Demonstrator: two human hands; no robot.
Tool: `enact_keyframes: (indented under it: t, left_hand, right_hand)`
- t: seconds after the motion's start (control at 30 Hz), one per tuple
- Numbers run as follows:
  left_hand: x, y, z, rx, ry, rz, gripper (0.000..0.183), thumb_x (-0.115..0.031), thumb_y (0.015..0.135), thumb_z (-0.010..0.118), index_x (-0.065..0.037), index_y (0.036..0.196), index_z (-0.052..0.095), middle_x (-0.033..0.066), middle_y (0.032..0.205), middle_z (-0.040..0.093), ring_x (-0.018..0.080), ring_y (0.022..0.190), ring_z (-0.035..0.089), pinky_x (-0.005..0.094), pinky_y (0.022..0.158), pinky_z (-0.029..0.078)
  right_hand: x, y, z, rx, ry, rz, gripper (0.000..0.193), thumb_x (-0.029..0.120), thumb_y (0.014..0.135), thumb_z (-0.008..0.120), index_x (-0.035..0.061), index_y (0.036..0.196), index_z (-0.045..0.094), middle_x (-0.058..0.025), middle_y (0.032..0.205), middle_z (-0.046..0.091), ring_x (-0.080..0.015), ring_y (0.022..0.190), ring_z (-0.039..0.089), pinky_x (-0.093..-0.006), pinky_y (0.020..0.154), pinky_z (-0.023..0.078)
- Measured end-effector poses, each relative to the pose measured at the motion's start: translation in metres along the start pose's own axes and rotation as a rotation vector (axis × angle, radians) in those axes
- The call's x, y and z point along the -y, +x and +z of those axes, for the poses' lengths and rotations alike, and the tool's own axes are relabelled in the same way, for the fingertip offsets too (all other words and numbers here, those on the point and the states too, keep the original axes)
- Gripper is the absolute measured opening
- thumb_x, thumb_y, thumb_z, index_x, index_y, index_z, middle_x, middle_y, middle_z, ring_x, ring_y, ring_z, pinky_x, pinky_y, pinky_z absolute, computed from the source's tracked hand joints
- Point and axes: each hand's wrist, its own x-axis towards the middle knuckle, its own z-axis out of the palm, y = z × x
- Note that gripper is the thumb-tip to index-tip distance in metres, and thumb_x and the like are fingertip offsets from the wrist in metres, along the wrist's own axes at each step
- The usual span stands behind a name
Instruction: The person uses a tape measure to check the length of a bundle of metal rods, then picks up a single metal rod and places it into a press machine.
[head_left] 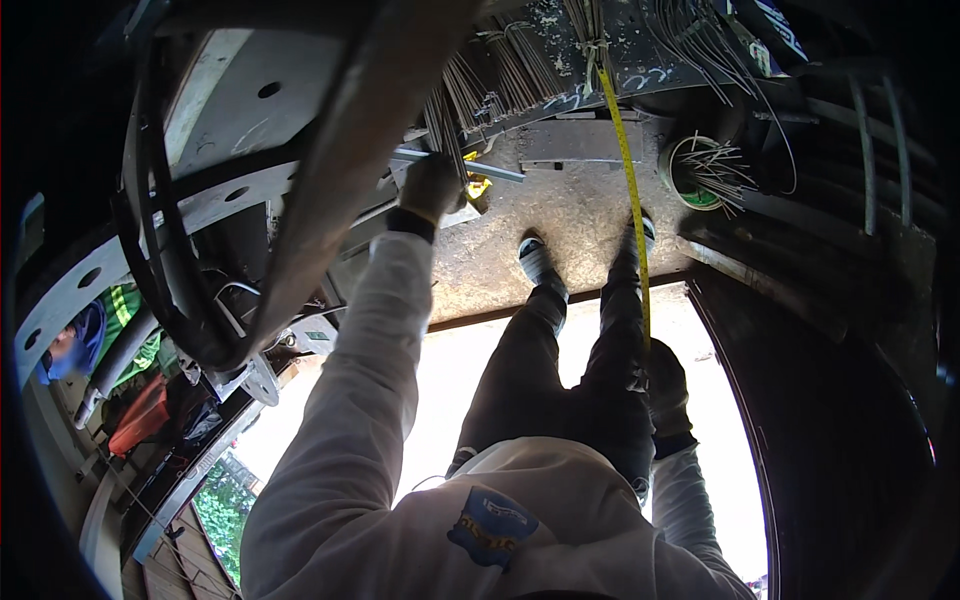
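Observation:
My left hand (pixel 432 187), in a dark glove, is stretched out beside the near end of some thin metal rods (pixel 446 125). Its fingers look closed, but what they grip is hidden. Right by that hand are a grey metal bar (pixel 495 170) and a yellow object (pixel 478 185). My right hand (pixel 668 392), also gloved and dark, is held low beside my right leg, closed at the near end of a yellow tape measure (pixel 628 165). Its blade runs out straight to a tied bundle of rods (pixel 594 45) on the bench; the case cannot be seen.
Several more rod bundles (pixel 510 70) lie on the dark bench (pixel 645 75). A bucket of cut rods (pixel 690 175) stands at the right. Large metal framework (pixel 330 170) crosses the left side. At far left, a person in green and blue (pixel 100 330) is partly visible.

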Motion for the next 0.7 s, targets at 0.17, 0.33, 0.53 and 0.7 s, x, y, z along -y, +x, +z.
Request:
enact_keyframes:
  t: [0.17,0.33,0.53,0.7]
  left_hand:
    - [-0.033,-0.013,0.001,-0.142,-0.084,-0.055,0.018,-0.015,0.071,0.072,-0.005,0.081,0.06,0.0125,0.071,0.061,0.0288,0.069,0.064,0.0415,0.061,0.052]
    - [-0.05,-0.018,-0.072,0.142,-1.176,-0.613,0.024,-0.024,0.092,0.059,-0.001,0.086,0.064,0.0051,0.066,0.06,0.0152,0.046,0.053,0.0299,0.042,0.041]
    - [-0.011,-0.027,-0.11,0.228,-1.579,-0.771,0.024,-0.031,0.096,0.056,-0.008,0.095,0.063,0.0011,0.064,0.056,0.0044,0.042,0.041,0.022,0.035,0.026]
    - [-0.038,-0.025,-0.097,0.132,-1.394,-0.673,0.043,-0.024,0.098,0.049,-0.007,0.137,0.051,0.0002,0.07,0.059,0.0037,0.044,0.042,0.0195,0.038,0.032]
  right_hand:
    - [0.009,0.001,-0.005,-0.083,-0.468,-0.444,0.025,0.016,0.097,0.053,-0.0008,0.114,0.061,-0.0111,0.095,0.067,-0.021,0.084,0.067,-0.0319,0.07,0.056]
    - [-0.014,-0.004,-0.007,-0.081,0.024,-0.034,0.022,0.013,0.095,0.054,-0.0007,0.111,0.062,-0.0162,0.099,0.066,-0.0289,0.089,0.066,-0.0363,0.075,0.055]
    - [-0.011,-0.001,-0.004,-0.062,-0.303,-0.353,0.023,0.012,0.095,0.053,-0.0021,0.111,0.061,-0.0183,0.099,0.065,-0.0308,0.089,0.066,-0.0368,0.077,0.055]
    - [-0.01,-0.002,-0.008,-0.106,-0.507,-0.519,0.023,0.013,0.096,0.052,-0.0019,0.112,0.061,-0.0173,0.099,0.066,-0.0288,0.089,0.066,-0.036,0.077,0.055]
